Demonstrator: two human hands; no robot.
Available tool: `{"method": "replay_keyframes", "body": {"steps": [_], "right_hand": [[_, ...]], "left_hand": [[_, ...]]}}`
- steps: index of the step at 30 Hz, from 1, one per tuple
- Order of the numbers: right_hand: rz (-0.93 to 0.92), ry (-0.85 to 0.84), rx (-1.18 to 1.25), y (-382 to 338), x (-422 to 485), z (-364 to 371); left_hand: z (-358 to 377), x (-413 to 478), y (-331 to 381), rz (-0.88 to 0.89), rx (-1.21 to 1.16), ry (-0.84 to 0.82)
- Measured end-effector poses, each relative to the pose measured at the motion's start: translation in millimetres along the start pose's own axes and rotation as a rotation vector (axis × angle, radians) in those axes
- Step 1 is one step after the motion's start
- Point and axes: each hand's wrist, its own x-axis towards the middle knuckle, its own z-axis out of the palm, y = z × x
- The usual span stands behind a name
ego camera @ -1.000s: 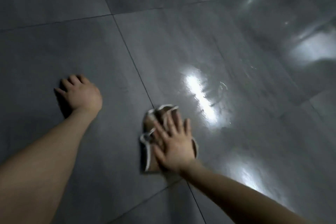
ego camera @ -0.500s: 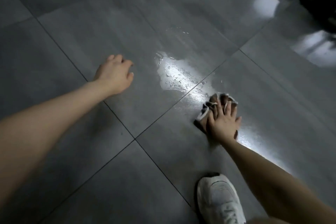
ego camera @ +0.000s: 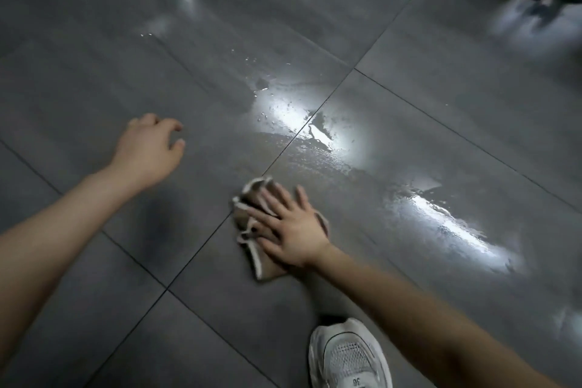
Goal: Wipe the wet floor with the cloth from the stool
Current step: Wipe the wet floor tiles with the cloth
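The right hand [ego camera: 293, 227] lies flat just below the middle of the frame, palm down on the cloth [ego camera: 263, 266], its grip apart: the fingers are straight and spread, pressing the cloth against the floor [ego camera: 94, 57] and not curled round it. The cloth is brownish with a pale edging, crumpled, and sticks out from under the hand at the fingertips and at the thumb side, right beside a joint between dark grey tiles. Above and to the right of it a puddle [ego camera: 283, 113] shines where two joints cross, and a second wet streak [ego camera: 447, 220] glints at the right of the frame. The left hand [ego camera: 148, 148] is at centre left, well apart from the cloth, its grip loose, fingers gently curled and holding nothing; whether it touches the floor I cannot tell. A white shoe [ego camera: 346, 356] stands at the bottom edge, below the right forearm
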Motion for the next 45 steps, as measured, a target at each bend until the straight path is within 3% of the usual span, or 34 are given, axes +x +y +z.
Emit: {"method": "replay_keyframes", "body": {"steps": [2,5,7,8,9,11,15,19,21,23,26,29,31,33,36,40,43,45], "right_hand": [[0.328,0.066,0.015,65.0,-66.6,-1.4],[1.024,0.136,0.097,144.7,-145.9,-15.7],[1.397,0.146,0.204,177.9,-137.1,-29.1],[1.492,0.156,0.248,188.4,-117.2,-37.6],[1.517,0.166,0.276,196.2,-92.7,-45.1],[1.390,0.149,0.272,199.4,-37.5,-53.4],[0.831,0.088,0.151,133.9,50.9,-48.3],[0.255,0.065,0.066,88.5,31.0,-32.8],[0.188,0.117,0.077,114.5,-19.6,-21.1],[0.421,0.188,0.087,160.0,-88.7,-13.3],[0.980,0.253,0.115,235.9,-179.0,-18.4],[1.533,0.219,0.229,296.5,-171.4,-39.2],[1.652,0.201,0.278,314.6,-124.6,-56.0],[1.485,0.190,0.236,307.0,-65.2,-61.5],[0.992,0.196,0.130,236.1,6.7,-51.4],[0.460,0.106,0.118,127.6,4.8,-32.5],[0.049,0.059,0.057,139.0,-27.0,-22.9],[0.005,0.078,0.011,178.6,-19.1,-28.4]], "left_hand": [[13.3,5.1,22.3,0.018,-0.026,-0.025],[33.1,11.9,55.1,0.028,-0.095,-0.051],[45.3,16.5,73.0,0.047,-0.132,-0.064],[50.6,18.9,81.2,0.067,-0.138,-0.071],[54.4,21.7,89.1,0.087,-0.140,-0.077],[57.4,25.5,105.5,0.105,-0.146,-0.080],[55.6,33.3,125.8,0.114,-0.166,-0.048],[54.6,42.6,136.6,0.124,-0.125,-0.045],[58.1,44.2,148.5,0.140,-0.128,-0.052],[65.3,43.5,162.5,0.173,-0.138,-0.062],[80.4,40.0,181.3,0.231,-0.170,-0.082],[92.9,39.8,193.2,0.244,-0.177,-0.094],[98.4,40.7,199.0,0.241,-0.172,-0.093],[98.4,42.3,203.7,0.237,-0.172,-0.084],[87.8,50.0,203.4,0.219,-0.168,-0.042],[67.4,61.8,190.0,0.196,-0.111,-0.002],[53.4,63.7,167.9,0.181,-0.067,0.030],[41.5,63.7,142.2,0.188,-0.018,0.050]]}}
